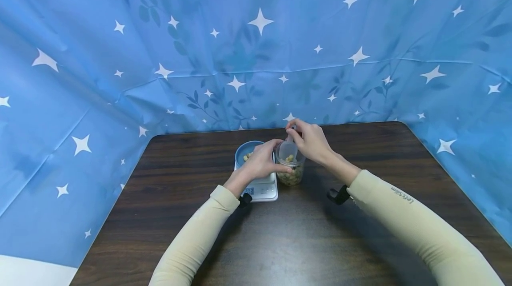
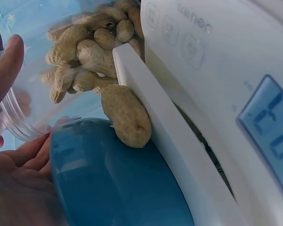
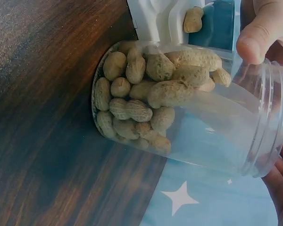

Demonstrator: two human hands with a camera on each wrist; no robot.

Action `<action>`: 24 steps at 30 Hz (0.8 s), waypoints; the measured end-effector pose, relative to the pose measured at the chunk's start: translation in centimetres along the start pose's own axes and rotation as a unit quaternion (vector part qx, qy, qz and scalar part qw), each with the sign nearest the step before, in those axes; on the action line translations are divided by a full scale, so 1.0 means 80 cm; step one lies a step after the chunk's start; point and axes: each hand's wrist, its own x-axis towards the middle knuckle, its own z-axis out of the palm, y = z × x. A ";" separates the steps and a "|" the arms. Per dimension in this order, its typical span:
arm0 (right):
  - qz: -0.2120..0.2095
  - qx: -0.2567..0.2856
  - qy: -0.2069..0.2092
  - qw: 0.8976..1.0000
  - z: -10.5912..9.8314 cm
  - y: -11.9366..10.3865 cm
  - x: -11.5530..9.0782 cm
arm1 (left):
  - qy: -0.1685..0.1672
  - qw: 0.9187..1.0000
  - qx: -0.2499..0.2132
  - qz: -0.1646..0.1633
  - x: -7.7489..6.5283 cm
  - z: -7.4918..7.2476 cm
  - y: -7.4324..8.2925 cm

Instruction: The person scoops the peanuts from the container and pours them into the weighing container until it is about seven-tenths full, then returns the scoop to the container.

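My left hand grips the neck of a clear plastic jar, its thumb at the front. Peanuts in their shells fill the lower part of the jar, which stands upright on the table. In my right hand the handle of a translucent scoop is pinched, with the scoop's bowl in the jar's mouth. Left of the jar, a blue bowl with some peanuts sits on a white kitchen scale. One loose peanut lies against the bowl on the scale's platform.
The scale's lit display faces the person, partly cut off in the left wrist view. Everything stands near the far edge of a dark wooden table. A blue star-patterned cloth hangs behind it.
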 end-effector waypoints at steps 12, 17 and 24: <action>0.049 -0.003 0.025 0.998 0.000 -0.008 0.002 | -0.007 1.000 0.000 -0.001 0.002 0.000 -0.003; 0.057 0.005 0.031 0.998 -0.005 -0.007 0.004 | -0.009 1.000 -0.004 0.003 0.003 -0.001 -0.003; 0.065 0.012 0.015 0.998 -0.008 -0.006 0.007 | -0.008 1.000 -0.012 -0.008 0.000 -0.002 -0.004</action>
